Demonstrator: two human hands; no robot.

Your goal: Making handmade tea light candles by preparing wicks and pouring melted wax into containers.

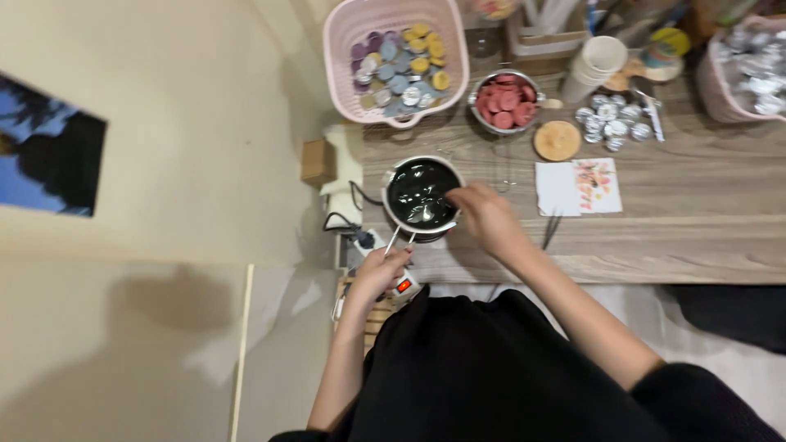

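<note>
- Head view looks straight down on a person at a wooden worktop (696, 213), with a small metal pot (421, 196) of dark, glossy liquid near its left edge.
- Left hand (378, 274) is clenched around the pot's thin wire handle (396, 240), which sticks out past the worktop's front edge; right hand (485, 214) hovers at the pot's right rim, fingers pinched together over the liquid, though what they pinch, if anything, is too small to tell.
- Pot sits close to the corner, so I judge a tug on the handle could tip it and spill the liquid onto the person's dark clothing or the floor.
- Just below the left hand is a white power strip (401, 286) with a lit red switch, and a dark cable (340, 219) runs beside the pot; a spill there looks the worst risk.
- If the liquid is hot, the right fingertips so near its surface could get burned; I cannot see steam or judge the heat.
- Further back stand a pink basket (340, 49) of coloured discs, a metal bowl (501, 100) of red discs, a stack of white cups (596, 67), a round wooden lid (557, 140), small silver tins (614, 121) and two cards (578, 187); a wide sweep of the right arm could knock them.
- Whatever heats or carries the pot is hidden under it.
- Second pink basket (741, 69) is cut off at the right edge, and the clutter along the top is blurred.
- Dark thin tool (550, 232) by the right wrist is hard to make out.
</note>
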